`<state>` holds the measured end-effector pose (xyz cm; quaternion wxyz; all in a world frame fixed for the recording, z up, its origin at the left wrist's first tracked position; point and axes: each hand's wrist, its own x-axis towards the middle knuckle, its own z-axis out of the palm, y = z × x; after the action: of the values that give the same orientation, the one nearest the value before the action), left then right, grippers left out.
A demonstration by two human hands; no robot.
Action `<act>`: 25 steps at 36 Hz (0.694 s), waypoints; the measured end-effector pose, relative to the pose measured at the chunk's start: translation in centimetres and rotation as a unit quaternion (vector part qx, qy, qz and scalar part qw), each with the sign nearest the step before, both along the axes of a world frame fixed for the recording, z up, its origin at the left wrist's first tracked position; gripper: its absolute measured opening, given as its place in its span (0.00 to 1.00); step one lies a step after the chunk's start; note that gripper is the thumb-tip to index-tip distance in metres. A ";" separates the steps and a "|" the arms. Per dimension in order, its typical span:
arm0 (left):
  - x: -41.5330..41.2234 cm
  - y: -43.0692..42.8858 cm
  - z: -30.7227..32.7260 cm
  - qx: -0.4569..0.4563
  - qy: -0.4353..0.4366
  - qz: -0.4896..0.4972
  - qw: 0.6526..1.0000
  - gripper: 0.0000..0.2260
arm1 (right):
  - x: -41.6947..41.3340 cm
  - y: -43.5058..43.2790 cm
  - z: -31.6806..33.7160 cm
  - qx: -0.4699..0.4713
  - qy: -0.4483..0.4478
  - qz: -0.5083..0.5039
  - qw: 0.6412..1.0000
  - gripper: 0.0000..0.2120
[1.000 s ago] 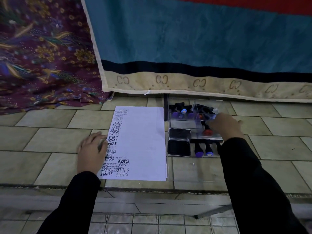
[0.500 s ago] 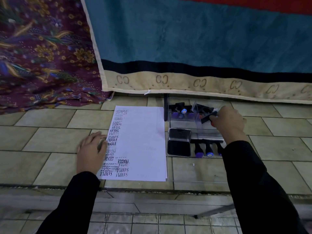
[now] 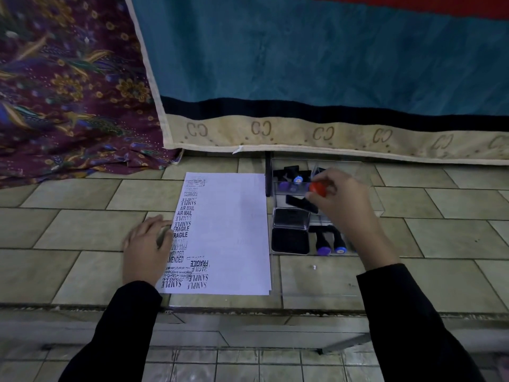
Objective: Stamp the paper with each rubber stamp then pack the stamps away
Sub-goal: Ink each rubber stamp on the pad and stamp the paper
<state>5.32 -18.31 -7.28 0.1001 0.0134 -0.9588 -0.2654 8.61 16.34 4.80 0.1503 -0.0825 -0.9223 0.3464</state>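
Note:
A white paper sheet [image 3: 234,232] lies on the tiled counter, its left column full of black stamp prints. My left hand [image 3: 147,248] rests flat on the paper's left edge. To the right stands a clear plastic stamp box [image 3: 292,188] with several black stamps inside. My right hand [image 3: 340,201] grips a black stamp with a red knob [image 3: 317,189] above the box, its black base angled toward the open ink pad [image 3: 290,240]. The pad's lid [image 3: 290,218] lies just behind it. Two stamps with purple and blue caps [image 3: 330,244] lie beside the pad.
A teal blanket with a beige border [image 3: 303,130] hangs at the back, touching the box's rear. A maroon patterned cloth [image 3: 68,92] covers the back left. The counter's front edge [image 3: 248,310] runs below the paper.
My right hand has lifted the red-knobbed stamp out of the box and swung it left, toward the ink pad. The left hand has stayed on the paper.

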 end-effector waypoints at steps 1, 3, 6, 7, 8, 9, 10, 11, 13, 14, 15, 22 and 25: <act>0.0 0.0 0.0 -0.001 0.001 0.001 1.000 0.19 | 0.3 -0.3 -0.1 0.003 0.001 0.010 1.000 0.14; 0.1 0.1 0.1 0.000 -0.001 0.001 1.000 0.19 | 0.7 -1.0 -0.6 0.020 0.003 0.030 0.999 0.14; 0.0 0.1 0.1 0.000 -0.005 0.002 1.000 0.19 | 1.2 -2.0 -1.3 0.016 0.008 0.048 0.999 0.13; 0.0 0.1 0.1 0.000 -0.005 0.002 1.000 0.19 | 1.3 -2.2 -1.6 0.020 0.012 0.048 0.999 0.12; 0.1 0.1 0.1 0.001 -0.005 0.002 1.000 0.19 | 1.4 -2.4 -1.9 0.026 0.017 0.047 0.998 0.12; 0.1 0.1 0.1 0.001 -0.004 0.002 1.000 0.19 | 1.5 -2.6 -2.2 0.033 0.022 0.046 0.998 0.11; 0.1 0.1 0.1 0.002 -0.004 0.002 1.000 0.19 | 1.7 -2.8 -2.6 0.040 0.024 0.045 0.998 0.11; 0.1 0.1 0.1 0.003 -0.003 0.002 1.000 0.19 | 1.8 -2.9 -2.9 0.050 0.025 0.043 0.998 0.12; 0.1 0.0 0.0 0.002 0.002 -0.001 1.000 0.16 | 2.0 -3.2 -3.5 0.066 0.021 0.036 0.997 0.13; 0.0 0.0 -0.1 0.001 0.007 -0.001 1.000 0.14 | 2.1 -3.3 -3.8 0.070 0.020 0.033 0.997 0.13; -0.1 0.0 -0.2 -0.001 0.012 -0.001 1.000 0.11 | 2.2 -3.4 -4.0 0.072 0.019 0.032 0.997 0.13; -0.2 0.0 -0.6 0.001 0.020 0.006 1.000 0.08 | 2.2 -3.9 -4.7 0.073 0.004 0.040 0.996 0.14; -0.2 0.0 -0.5 -0.001 0.019 0.005 1.000 0.08 | 2.2 -4.0 -5.0 0.069 -0.003 0.044 0.997 0.15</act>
<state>5.16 -18.35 -7.75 0.1201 0.0131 -0.9569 -0.2640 10.85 12.36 -0.16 0.1376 -0.0317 -0.9473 0.2877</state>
